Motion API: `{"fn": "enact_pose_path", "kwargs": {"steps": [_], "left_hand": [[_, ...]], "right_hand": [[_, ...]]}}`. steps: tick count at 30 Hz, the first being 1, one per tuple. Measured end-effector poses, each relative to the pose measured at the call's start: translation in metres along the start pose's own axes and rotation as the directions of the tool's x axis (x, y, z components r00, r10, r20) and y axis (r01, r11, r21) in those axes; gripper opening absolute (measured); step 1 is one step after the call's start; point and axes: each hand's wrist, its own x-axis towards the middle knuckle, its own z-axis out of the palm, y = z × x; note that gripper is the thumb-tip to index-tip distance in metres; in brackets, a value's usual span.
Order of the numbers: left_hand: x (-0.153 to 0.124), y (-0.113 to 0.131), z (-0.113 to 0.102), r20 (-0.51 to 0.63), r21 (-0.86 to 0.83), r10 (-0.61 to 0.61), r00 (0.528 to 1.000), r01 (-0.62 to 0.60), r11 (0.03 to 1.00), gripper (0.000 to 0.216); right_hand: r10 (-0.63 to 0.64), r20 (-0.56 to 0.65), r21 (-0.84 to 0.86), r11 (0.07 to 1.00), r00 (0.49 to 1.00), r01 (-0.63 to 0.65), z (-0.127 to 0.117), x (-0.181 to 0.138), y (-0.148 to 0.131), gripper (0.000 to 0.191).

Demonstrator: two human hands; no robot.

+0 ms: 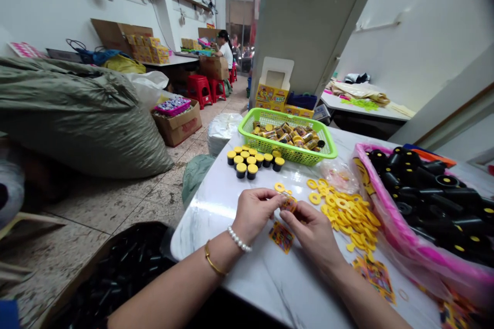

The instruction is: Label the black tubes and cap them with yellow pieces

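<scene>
My left hand (254,212) and my right hand (313,234) meet over the white marble table (247,267). Both pinch one small colourful sticker (288,203) between their fingertips. Another colourful sticker (281,237) lies flat on the table just below the hands. A heap of yellow rings (347,213) spreads to the right of my right hand. Several black tubes with yellow caps (252,159) stand upright beyond the hands. My left wrist carries a pearl bracelet and a gold bangle.
A green basket (250,124) of finished labelled tubes sits at the table's far side. A pink-lined bin (389,231) of black tubes stands at right, more stickers (376,275) near it. Large grey sack (77,108) and cardboard boxes on the floor left. A person works far back.
</scene>
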Motion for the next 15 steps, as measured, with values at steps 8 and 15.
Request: {"fn": "enact_pose_path", "kwargs": {"steps": [8, 15], "left_hand": [[0.004, 0.001, -0.008, -0.123, 0.093, 0.19, 0.974, -0.179, 0.979, 0.012], [0.002, 0.002, -0.01, -0.211, 0.329, 0.41, 0.887, -0.331, 0.885, 0.009]], "right_hand": [[0.065, -0.263, -0.251, 0.959, 0.963, -0.133, -0.021, 0.095, -0.017, 0.029], [0.038, -0.306, -0.308, 0.942, 0.951, -0.136, 0.018, 0.139, 0.0, 0.015]]}}
